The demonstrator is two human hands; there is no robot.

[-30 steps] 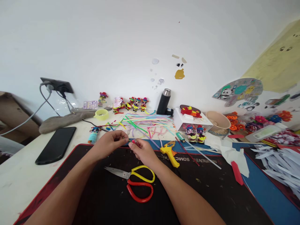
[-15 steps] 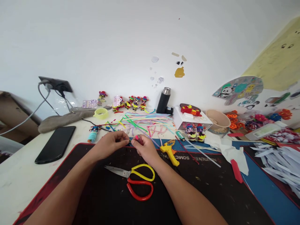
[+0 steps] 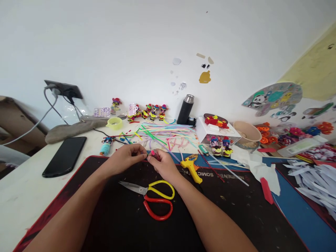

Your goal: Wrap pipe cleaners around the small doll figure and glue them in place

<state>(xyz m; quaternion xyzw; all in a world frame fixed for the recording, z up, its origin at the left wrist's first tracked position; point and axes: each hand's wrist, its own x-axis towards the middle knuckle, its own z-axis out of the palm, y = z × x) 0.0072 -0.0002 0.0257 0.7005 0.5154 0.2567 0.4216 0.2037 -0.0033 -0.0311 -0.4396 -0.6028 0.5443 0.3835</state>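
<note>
My left hand [image 3: 127,158] pinches at the far edge of the black mat [image 3: 123,224], its fingertips meeting those of the other hand; what they grip is too small to make out. My right hand [image 3: 166,165] is closed around a small pink-and-dark piece [image 3: 153,153], mostly hidden by the fingers. Just below the hands lie scissors [image 3: 144,190] with one yellow and one red handle, blades pointing left. To the right of my right hand rests a yellow glue gun [image 3: 193,168].
Pipe cleaners [image 3: 168,130] spread behind the hands. Several small figures [image 3: 154,112] line the wall beside a black thermos [image 3: 186,110]. A phone [image 3: 65,156] and yellow tape roll [image 3: 114,122] are left; a white box [image 3: 207,131], bowl [image 3: 248,133] and paper strips [image 3: 312,178] are right.
The view has shifted slightly, moving the whole scene a little right and up. Both hands stay together at the fingertips, and the left fingertips now press closer to the right ones.
</note>
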